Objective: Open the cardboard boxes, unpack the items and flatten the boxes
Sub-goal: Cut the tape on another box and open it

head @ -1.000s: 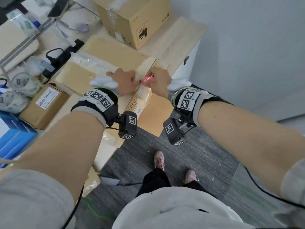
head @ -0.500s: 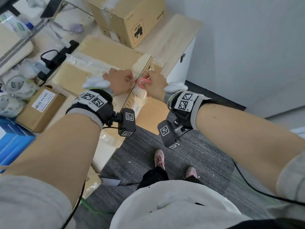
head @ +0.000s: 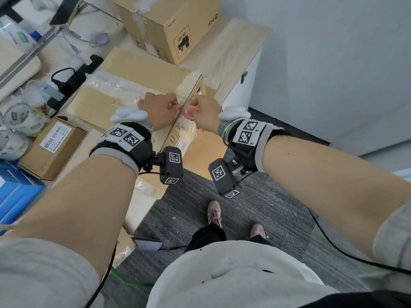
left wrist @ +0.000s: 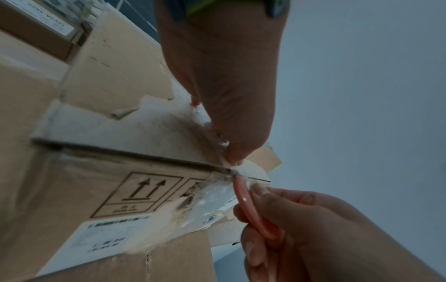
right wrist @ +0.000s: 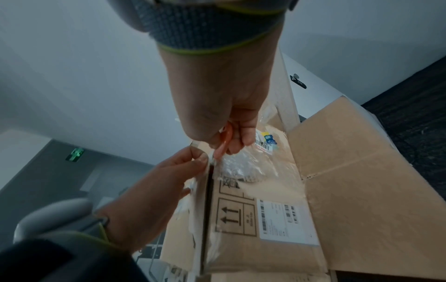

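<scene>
Both hands grip: left hand (head: 158, 107) pinches crinkled clear tape (left wrist: 212, 126); right hand (head: 205, 112) holds pink-handled scissors (left wrist: 251, 208) at the cardboard box (head: 138, 85).

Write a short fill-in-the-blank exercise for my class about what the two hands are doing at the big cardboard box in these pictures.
1. The right hand grips a tool with a ____ loop handle.
2. The left hand pinches clear ____ at the top edge of the large box.
3. Printed on the box's side beside the white label is a pair of ____.

Missing words: pink; tape; arrows
</scene>
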`<state>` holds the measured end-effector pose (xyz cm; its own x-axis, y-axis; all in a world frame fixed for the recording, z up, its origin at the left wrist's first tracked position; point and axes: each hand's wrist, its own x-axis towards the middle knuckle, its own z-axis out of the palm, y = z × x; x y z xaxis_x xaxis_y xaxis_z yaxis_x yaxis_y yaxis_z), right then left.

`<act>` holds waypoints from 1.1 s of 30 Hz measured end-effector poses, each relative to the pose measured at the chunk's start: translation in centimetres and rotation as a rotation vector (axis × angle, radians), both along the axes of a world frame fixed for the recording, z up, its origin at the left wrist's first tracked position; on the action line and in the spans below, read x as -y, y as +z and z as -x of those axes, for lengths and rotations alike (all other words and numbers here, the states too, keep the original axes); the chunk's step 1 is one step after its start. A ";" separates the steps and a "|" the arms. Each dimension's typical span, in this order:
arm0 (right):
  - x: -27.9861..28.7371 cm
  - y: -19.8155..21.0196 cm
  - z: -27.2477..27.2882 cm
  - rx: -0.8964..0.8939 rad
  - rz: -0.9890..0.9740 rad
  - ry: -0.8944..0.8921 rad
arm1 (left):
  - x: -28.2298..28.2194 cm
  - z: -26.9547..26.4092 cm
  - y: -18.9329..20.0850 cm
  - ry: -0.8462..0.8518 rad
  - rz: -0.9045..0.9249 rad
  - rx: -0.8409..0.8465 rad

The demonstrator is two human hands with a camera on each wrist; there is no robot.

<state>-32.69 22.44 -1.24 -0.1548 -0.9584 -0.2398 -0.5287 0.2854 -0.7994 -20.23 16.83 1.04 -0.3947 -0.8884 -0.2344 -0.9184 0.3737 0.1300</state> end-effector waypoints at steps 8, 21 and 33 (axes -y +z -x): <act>0.3 0.1 -0.1 -0.015 -0.023 -0.008 | 0.2 0.4 -0.2 0.015 -0.024 -0.055; -0.2 0.4 0.7 0.063 -0.080 0.127 | 2.0 1.2 0.3 0.065 0.003 -0.010; 0.9 0.7 2.4 0.153 -0.029 -0.168 | 5.8 2.7 2.2 0.054 -0.120 0.085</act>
<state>-35.11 21.54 -0.54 -0.2713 -0.9146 -0.2997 -0.3449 0.3831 -0.8569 -22.89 11.05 3.26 -0.3211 -0.8716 -0.3703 -0.9464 0.3096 0.0920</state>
